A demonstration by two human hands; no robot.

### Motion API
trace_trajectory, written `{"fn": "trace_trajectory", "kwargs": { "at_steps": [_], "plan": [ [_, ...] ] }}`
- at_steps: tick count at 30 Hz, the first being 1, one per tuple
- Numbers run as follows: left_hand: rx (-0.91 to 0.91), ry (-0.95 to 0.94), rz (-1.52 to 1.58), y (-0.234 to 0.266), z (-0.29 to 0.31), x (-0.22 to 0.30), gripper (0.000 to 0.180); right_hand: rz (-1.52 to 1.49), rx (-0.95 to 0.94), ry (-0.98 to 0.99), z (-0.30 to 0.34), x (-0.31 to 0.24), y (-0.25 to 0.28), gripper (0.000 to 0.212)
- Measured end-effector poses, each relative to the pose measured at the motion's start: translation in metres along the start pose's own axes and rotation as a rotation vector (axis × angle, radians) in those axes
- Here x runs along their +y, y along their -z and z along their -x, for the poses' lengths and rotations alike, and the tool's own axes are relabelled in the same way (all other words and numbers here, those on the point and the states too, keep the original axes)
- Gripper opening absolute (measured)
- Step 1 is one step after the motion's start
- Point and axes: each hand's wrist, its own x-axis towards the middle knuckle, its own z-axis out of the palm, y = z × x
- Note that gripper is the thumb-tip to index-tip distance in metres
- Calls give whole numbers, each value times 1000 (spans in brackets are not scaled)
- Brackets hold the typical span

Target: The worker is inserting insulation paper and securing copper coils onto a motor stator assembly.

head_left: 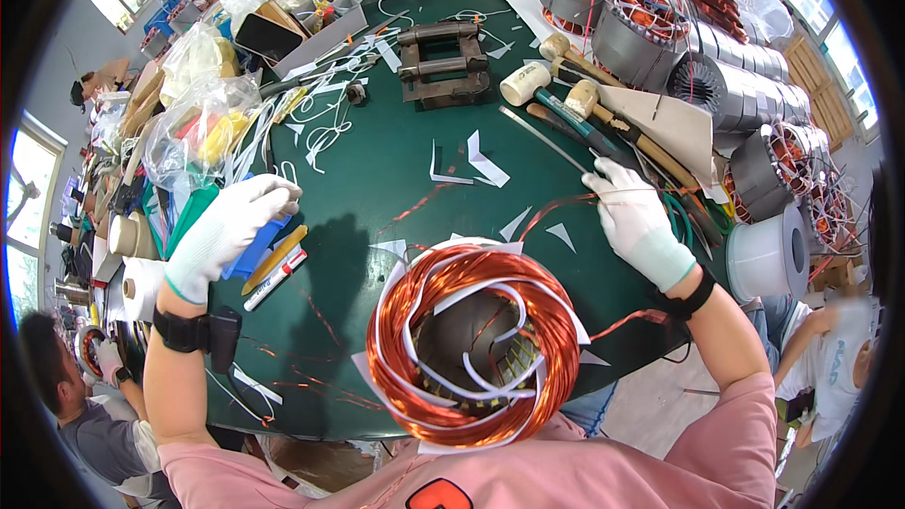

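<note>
A wound stator point(563, 349) sits nearest, at the near edge of the green worktop point(608, 292), just in front of the person's pink shirt point(603, 457). Thick copper windings ring its open centre, with white insulating strips point(517, 306) curling through the bore and between the bundles. Copper leads trail from it across the worktop, one rising toward the right hand point(636, 221).

That hand, in a white glove, is beyond the stator to the right, fingers bent together. Its fingertips are at the near end of a thin metal strip point(544, 138), and the copper lead passes by them; whether either is pinched, I cannot tell. The left hand point(226, 231), also gloved, is to the left with fingers curled inward; I cannot tell whether it grips anything. Just beside it are a blue object point(247, 253), a yellow tool point(275, 258) and a white marker point(275, 279).

Farther back, white paper scraps point(487, 162) lie before a dark metal frame point(439, 67). Mallets point(526, 83) lie to its right, near more stators point(650, 33); a white spool point(765, 256) is beyond the right hand. Clear plastic bags point(193, 146) crowd the left side, where a co-worker point(104, 434) has a gloved hand point(109, 355) at another copper-wound ring point(90, 344).
</note>
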Motion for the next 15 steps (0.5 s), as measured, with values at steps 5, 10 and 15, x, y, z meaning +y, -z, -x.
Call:
{"fn": "trace_trajectory", "kwargs": {
  "at_steps": [5, 10, 15],
  "plan": [
    [80, -79, -461, 23, 3, 27, 31, -330, -83, 130, -67, -37, -1, 31],
    [323, -110, -704, 80, 3, 0, 29, -282, -173, 514, -94, -63, -8, 43],
    [285, -398, -1048, 118, 5, -54, 28, -184, -211, 256, -88, -65, -40, 45]
  ]
}}
